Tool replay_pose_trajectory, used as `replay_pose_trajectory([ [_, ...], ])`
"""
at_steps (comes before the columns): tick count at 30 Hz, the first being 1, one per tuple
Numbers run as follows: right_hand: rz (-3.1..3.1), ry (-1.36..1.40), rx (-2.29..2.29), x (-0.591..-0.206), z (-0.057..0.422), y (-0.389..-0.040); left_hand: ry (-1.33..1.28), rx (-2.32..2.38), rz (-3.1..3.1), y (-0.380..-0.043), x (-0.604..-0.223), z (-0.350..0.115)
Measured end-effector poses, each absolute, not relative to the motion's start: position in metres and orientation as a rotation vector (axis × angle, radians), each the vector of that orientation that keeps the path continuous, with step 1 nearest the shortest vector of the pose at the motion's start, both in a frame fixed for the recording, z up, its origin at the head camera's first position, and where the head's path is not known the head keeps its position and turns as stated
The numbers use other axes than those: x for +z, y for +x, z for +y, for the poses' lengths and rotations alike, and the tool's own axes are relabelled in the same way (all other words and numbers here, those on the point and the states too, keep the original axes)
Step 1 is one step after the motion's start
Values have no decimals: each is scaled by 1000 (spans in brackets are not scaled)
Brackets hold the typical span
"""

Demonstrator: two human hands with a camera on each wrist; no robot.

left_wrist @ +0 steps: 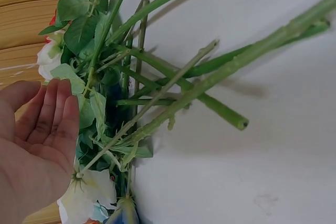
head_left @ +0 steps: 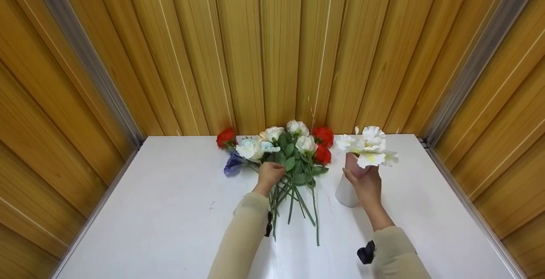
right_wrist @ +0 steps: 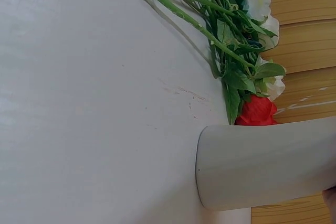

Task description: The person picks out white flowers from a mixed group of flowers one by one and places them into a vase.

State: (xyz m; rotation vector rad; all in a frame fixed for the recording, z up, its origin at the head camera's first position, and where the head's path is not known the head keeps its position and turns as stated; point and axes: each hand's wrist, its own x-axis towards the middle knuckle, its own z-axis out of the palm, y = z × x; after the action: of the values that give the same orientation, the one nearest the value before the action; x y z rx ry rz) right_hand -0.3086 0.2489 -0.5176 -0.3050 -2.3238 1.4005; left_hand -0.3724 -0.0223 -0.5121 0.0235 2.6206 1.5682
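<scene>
My right hand (head_left: 367,183) grips the upper part of a vase (head_left: 347,191), white below and pink near the top, which stands upright on the table. White flowers with yellow centres (head_left: 369,146) spread from its mouth. In the right wrist view the pale vase (right_wrist: 262,166) fills the lower right, with only a sliver of the hand at the edge. My left hand (head_left: 270,176) is over a pile of flowers, its fingers loosely bent with nothing seen between them in the left wrist view. Green stems (left_wrist: 210,80) cross beside that hand (left_wrist: 39,135).
The pile holds white roses (head_left: 305,144), red flowers (head_left: 323,154) and a blue-violet flower (head_left: 233,163), with stems toward me. Another red flower (head_left: 226,137) lies at its left end. A wood-patterned wall (head_left: 279,57) rises behind the white table (head_left: 170,211).
</scene>
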Motion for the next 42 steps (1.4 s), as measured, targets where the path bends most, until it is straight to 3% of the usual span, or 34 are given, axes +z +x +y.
replay_pose_trajectory([
  [31, -2301, -324, 1380, -520, 247, -307, -352, 1864, 2161, -385, -525, 6],
  [42, -2318, -323, 1358, -519, 247, -307, -354, 1611, 2556, -390, -532, 19],
])
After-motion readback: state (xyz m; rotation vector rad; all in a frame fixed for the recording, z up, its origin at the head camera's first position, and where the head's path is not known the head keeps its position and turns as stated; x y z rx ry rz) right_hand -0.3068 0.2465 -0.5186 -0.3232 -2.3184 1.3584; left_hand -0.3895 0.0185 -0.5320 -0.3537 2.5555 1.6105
